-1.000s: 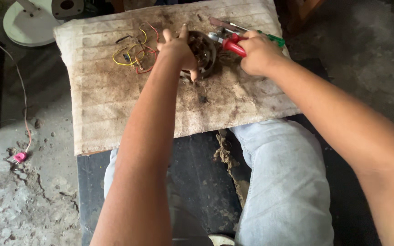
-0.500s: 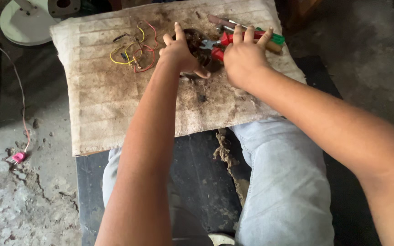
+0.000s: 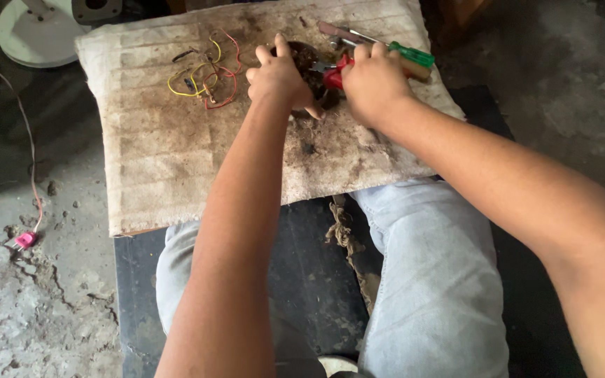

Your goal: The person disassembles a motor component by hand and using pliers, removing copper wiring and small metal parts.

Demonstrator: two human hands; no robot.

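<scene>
My left hand [image 3: 279, 78] grips a dark, round, dirty metal part [image 3: 307, 59] on a stained beige cloth pad [image 3: 162, 161]. Right beside it, my right hand [image 3: 374, 82] is closed around the red handles of a pair of pliers [image 3: 335, 71], whose jaws point at the round part. A green-handled screwdriver [image 3: 409, 54] lies just behind my right hand, partly hidden by it. A tangle of yellow and red wires [image 3: 203, 75] lies on the pad to the left of my left hand.
The pad rests on a low surface in front of my knees in light blue jeans [image 3: 435, 280]. A white round base [image 3: 33, 35] stands on the cracked concrete floor at the far left. A thin cable with a pink plug [image 3: 25, 239] runs down the left side.
My right hand has closed around the red plier handles and brought them against the round part. My left hand still holds that part. The view has shifted slightly.
</scene>
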